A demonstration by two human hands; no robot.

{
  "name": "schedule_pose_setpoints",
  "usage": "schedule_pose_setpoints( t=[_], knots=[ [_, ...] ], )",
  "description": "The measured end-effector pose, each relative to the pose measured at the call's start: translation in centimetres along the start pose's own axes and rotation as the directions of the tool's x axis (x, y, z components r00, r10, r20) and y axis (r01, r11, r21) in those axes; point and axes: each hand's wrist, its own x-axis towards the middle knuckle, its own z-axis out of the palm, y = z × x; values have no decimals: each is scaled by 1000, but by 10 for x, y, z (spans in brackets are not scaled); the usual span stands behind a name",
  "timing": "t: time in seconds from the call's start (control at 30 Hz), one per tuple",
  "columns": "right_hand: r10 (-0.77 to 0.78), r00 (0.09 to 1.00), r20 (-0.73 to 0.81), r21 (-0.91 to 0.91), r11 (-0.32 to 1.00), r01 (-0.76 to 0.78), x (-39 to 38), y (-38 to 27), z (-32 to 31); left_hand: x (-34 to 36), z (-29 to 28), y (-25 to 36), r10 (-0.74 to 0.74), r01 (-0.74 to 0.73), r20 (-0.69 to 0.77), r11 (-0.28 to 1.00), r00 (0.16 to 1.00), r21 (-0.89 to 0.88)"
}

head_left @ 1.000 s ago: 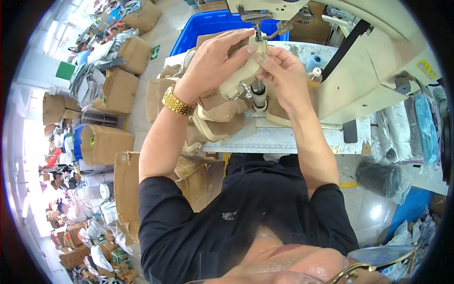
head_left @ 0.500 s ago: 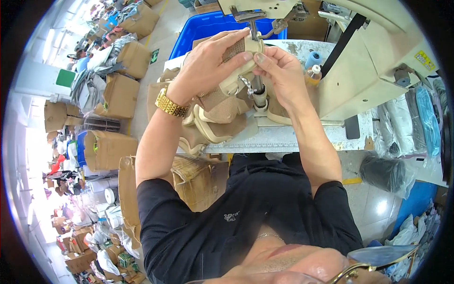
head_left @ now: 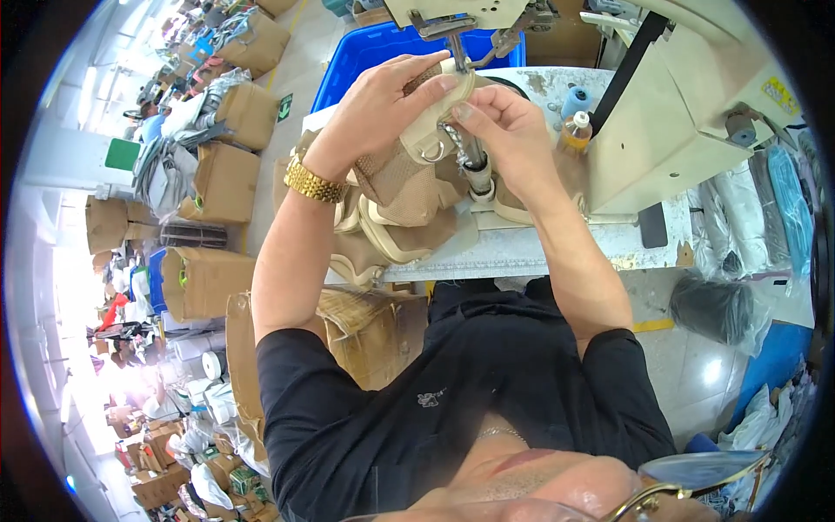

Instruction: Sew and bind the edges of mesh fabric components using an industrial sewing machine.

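A beige mesh fabric piece with cream trim and a metal ring (head_left: 426, 139) sits under the presser foot (head_left: 458, 56) of a post-bed sewing machine (head_left: 670, 130). From the left, my left hand (head_left: 372, 109) grips it, fingers over the top and thumb lying along the cream trim. My right hand (head_left: 509, 130) pinches the trim's edge on the right, just in front of the needle area. Below the fabric stands the machine's metal post (head_left: 477, 178). The exact needle point is hidden by the foot and fabric.
More beige pieces (head_left: 391, 235) are heaped on the worktable (head_left: 522, 252) left of the post. Behind is a blue bin (head_left: 344, 74). A blue thread spool (head_left: 575, 102) and a small bottle of amber liquid (head_left: 576, 132) stand beside the machine. Cardboard boxes (head_left: 213, 283) line the left.
Both hands have shifted slightly left and the fabric has turned a little under the foot. The right fingers have slid nearer along the trim. The whole view has moved slightly.
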Motion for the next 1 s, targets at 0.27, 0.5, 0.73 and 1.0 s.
schedule_pose_setpoints(
  t=[0.27,0.5,0.73,1.0],
  knots=[
    [34,996,83,-369,929,-1,-12,11,-3,-1,4,-8,71,-71,17,997,997,10],
    [-19,994,106,-243,969,45,-11,11,-4,-6,19,-9,107,-113,-111,993,988,-47],
    [-33,995,93,-236,970,54,-6,5,-15,-12,31,5,52,-66,-187,995,981,-70],
    [-108,987,116,-336,931,141,1,-3,-24,-27,39,23,150,-123,-280,986,948,115]
  ],
)
